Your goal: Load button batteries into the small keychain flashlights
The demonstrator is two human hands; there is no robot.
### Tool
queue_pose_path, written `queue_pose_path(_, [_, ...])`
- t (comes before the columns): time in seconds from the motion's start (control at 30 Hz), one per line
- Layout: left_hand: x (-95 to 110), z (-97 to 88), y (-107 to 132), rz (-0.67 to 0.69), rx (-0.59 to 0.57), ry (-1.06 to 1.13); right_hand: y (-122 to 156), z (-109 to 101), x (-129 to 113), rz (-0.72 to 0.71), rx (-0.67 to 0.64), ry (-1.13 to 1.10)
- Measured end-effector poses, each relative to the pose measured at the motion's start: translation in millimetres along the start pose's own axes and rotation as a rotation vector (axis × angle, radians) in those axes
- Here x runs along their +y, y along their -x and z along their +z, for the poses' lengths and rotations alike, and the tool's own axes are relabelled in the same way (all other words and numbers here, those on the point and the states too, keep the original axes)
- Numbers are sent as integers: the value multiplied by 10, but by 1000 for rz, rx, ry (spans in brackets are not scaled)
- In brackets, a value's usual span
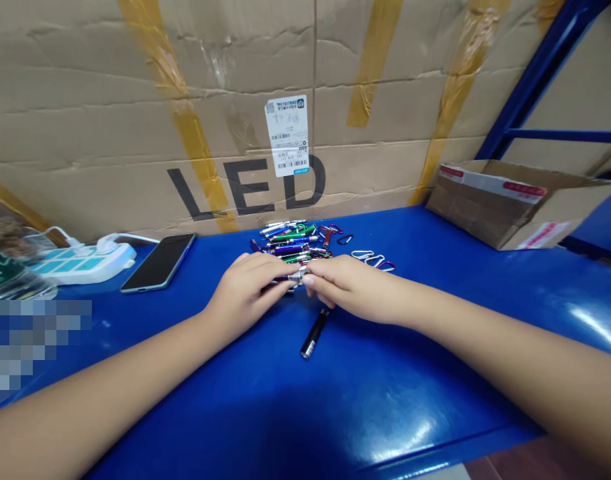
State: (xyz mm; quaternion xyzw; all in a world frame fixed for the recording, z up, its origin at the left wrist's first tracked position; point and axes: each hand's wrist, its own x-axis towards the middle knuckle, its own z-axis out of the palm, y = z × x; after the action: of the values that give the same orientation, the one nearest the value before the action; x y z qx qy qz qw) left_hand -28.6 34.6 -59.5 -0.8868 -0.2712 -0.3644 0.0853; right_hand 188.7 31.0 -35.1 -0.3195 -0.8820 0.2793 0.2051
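Note:
My left hand (248, 283) is closed around a dark purple pen (283, 278) with a silver end, which lies roughly level just above the table. From the other side, my right hand (343, 283) pinches at that silver end, so both sets of fingertips nearly meet. My fingers hide part of the pen. Right behind them lies a loose pile of metallic pens (288, 243) in blue, green, purple and silver. Several small carabiners (373, 259) rest right of the pile. In front of my right hand is a short black cylinder (314, 335), like a mini flashlight.
A smartphone (159, 263) and a white power strip (85, 263) with plugged-in cables lie at the left on the blue table (265, 400). An open cardboard box (490, 210) stands back right. Behind rises a large carton (235, 120) marked LED, beside a blue metal frame (540, 77).

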Motion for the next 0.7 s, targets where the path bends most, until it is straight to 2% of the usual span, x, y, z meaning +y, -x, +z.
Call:
queue_pose_path(0.1, [21,0,-5,18,-27,-27,-6,-28,16,-94,31,269])
queue_pose_path(0.2, [43,-8,-11,44,-32,-4,0,-39,17,-104,-2,332])
queue_pose_path(0.3, [60,-6,-23,6,-65,35,9,-37,5,-75,1,446])
queue_pose_path(0.47, [69,17,-44,-92,-92,52,9,-26,-31,28,129,710])
queue_pose_path(0.6, [69,18,-53,-139,-67,92,6,-20,-9,-63,148,856])
queue_pose_path(0.7, [73,10,-59,-125,-71,107,8,-18,30,-129,153,910])
